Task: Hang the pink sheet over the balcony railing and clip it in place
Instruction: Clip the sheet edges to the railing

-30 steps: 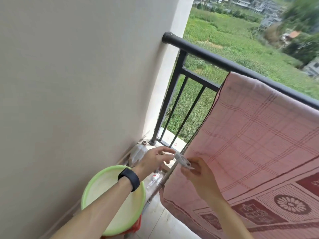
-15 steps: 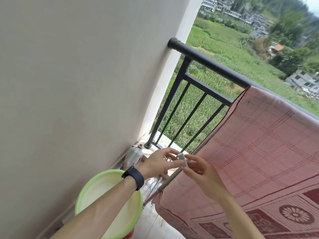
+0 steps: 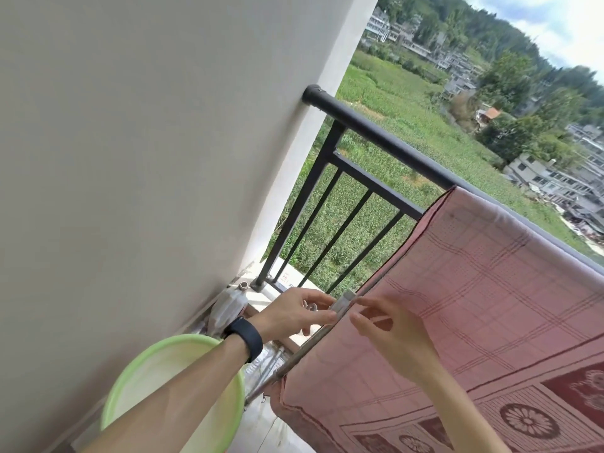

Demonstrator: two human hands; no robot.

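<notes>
The pink checked sheet hangs over the black balcony railing on the right, and its left edge falls down towards the floor. In front of that edge my two hands meet on a small white clip. My left hand, with a dark band on the wrist, pinches the clip from the left. It also seems to hold some small metal thing in its palm. My right hand touches the clip from the right with pinched fingertips, in front of the sheet. The clip is not on the railing.
A pale wall closes off the left side. A light green basin stands on the floor under my left forearm. A plastic bottle lies in the corner by the railing post. A thin metal rod runs along the sheet's lower left edge.
The view has tilted up and shows more railing and landscape. Both hands have stayed together on the clip and risen slightly along the sheet's left edge.
</notes>
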